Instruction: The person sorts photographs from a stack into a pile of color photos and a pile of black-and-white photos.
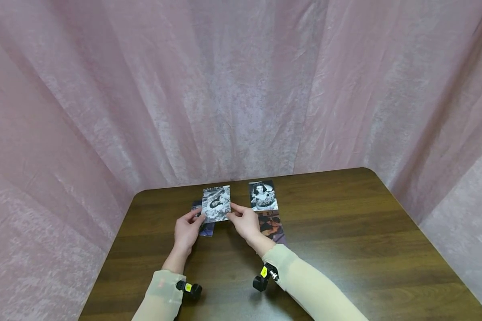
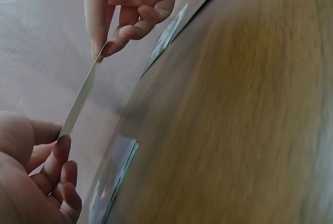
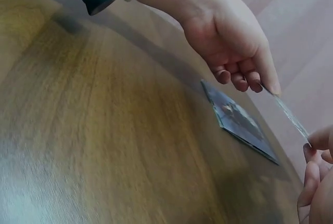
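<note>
Both hands hold a black-and-white photo card [image 1: 216, 203] up over the table. My left hand [image 1: 186, 231] pinches its lower left edge between thumb and fingers. At the lower right edge, my right hand [image 1: 246, 223] pinches it the same way. Seen nearly edge-on in the left wrist view, the raised card [image 2: 78, 104] is thin and stands tilted between the two hands. Behind and below it lies a bluish card stack [image 3: 242, 122], partly covered by the raised card in the head view.
Right of the hands, a black-and-white portrait card [image 1: 263, 196] lies near the table's back edge. Just in front of it is a dark orange and purple card [image 1: 271, 225], partly hidden by the right hand. A pink curtain [image 1: 241, 89] hangs behind the brown wooden table [image 1: 345, 249].
</note>
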`<state>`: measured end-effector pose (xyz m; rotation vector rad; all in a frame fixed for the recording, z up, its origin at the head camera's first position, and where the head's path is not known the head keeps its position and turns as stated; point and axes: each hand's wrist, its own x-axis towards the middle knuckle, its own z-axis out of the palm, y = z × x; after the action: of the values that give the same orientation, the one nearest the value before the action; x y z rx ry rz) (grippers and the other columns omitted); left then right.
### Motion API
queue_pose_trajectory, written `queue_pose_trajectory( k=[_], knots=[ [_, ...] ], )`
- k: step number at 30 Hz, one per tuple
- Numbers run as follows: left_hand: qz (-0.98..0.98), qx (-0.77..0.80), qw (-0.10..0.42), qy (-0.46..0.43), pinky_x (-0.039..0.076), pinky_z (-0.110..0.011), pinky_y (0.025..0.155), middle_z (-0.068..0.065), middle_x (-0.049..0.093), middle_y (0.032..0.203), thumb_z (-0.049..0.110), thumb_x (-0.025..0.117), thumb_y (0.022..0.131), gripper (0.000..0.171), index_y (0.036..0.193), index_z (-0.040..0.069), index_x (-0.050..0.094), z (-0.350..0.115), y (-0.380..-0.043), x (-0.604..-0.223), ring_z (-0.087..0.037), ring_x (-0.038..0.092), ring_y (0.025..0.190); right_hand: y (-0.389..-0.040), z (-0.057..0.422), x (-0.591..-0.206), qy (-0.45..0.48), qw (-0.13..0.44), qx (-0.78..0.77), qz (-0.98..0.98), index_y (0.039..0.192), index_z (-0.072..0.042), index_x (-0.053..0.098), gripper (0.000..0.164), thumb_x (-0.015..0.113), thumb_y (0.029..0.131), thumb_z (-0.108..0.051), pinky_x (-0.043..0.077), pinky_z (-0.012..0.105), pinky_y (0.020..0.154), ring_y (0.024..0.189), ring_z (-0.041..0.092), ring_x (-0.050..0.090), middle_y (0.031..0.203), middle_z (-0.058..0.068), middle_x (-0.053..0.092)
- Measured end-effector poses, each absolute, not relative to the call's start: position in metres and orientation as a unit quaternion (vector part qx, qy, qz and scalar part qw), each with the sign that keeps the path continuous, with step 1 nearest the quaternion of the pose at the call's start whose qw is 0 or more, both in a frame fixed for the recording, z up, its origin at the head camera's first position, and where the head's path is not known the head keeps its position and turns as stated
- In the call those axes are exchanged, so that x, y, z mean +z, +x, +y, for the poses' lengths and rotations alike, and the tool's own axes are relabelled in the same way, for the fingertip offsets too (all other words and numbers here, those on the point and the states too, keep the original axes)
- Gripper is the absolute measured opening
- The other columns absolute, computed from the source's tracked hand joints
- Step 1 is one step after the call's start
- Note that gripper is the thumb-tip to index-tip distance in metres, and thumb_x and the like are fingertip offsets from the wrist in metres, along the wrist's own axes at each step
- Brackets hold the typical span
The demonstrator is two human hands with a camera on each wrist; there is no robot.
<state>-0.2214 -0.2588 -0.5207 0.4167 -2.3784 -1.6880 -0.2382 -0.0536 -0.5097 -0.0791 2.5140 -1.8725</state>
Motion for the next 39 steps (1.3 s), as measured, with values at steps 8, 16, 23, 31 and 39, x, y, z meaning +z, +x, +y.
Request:
queue_pose_trajectory(
  k=[8,16,23,31,39],
  knots=[
    [-0.793,-0.585,0.106,0.131,0.047,-0.022,0.078,-0.010,0.071,0.100,0.013,0.077,0.098,0.033,0.129,0.001,0.077,-0.234,-0.225,-0.515,-0.017,0.059,0.095,-0.242,-0.031,-0.505,-0.037,-0.001,-0.587,0.809,0.138,-0.011,0.074,0.038,0.075,0.100,-0.017,0.054,0.037,0.080,0.094,0.021,0.071,0.105,0.005,0.079],
    [-0.778,-0.609,0.108,0.109,0.045,-0.022,0.073,-0.006,0.068,0.099,0.010,0.077,0.096,0.035,0.130,0.000,0.076,-0.210,-0.234,-0.519,-0.015,0.057,0.088,-0.248,-0.009,-0.506,-0.028,-0.020,-0.574,0.818,0.138,-0.012,0.074,0.039,0.073,0.100,-0.018,0.055,0.038,0.082,0.098,0.022,0.072,0.109,0.005,0.079],
    [-0.781,-0.606,0.092,0.117,0.044,-0.023,0.075,-0.003,0.067,0.097,0.009,0.075,0.095,0.035,0.128,-0.001,0.076,-0.190,-0.234,-0.523,-0.014,0.056,0.088,-0.246,0.009,-0.512,-0.011,-0.019,-0.562,0.827,0.136,-0.010,0.076,0.037,0.072,0.100,-0.016,0.055,0.037,0.084,0.101,0.021,0.073,0.110,0.004,0.078],
    [-0.786,-0.607,0.069,0.097,0.045,-0.027,0.078,-0.004,0.067,0.101,0.010,0.074,0.097,0.038,0.135,0.001,0.074,-0.166,-0.241,-0.518,-0.015,0.056,0.090,-0.256,0.035,-0.507,-0.013,-0.046,-0.540,0.840,0.132,-0.006,0.077,0.036,0.073,0.096,-0.013,0.055,0.041,0.087,0.099,0.025,0.074,0.103,0.005,0.078],
    [-0.802,-0.591,0.055,0.071,0.044,-0.029,0.077,-0.003,0.068,0.098,0.008,0.072,0.097,0.041,0.138,0.001,0.071,-0.143,-0.250,-0.517,-0.015,0.056,0.086,-0.262,0.059,-0.509,-0.004,-0.046,-0.531,0.846,0.132,-0.006,0.077,0.037,0.074,0.095,-0.014,0.055,0.041,0.090,0.100,0.024,0.075,0.105,0.006,0.079]
  ],
)
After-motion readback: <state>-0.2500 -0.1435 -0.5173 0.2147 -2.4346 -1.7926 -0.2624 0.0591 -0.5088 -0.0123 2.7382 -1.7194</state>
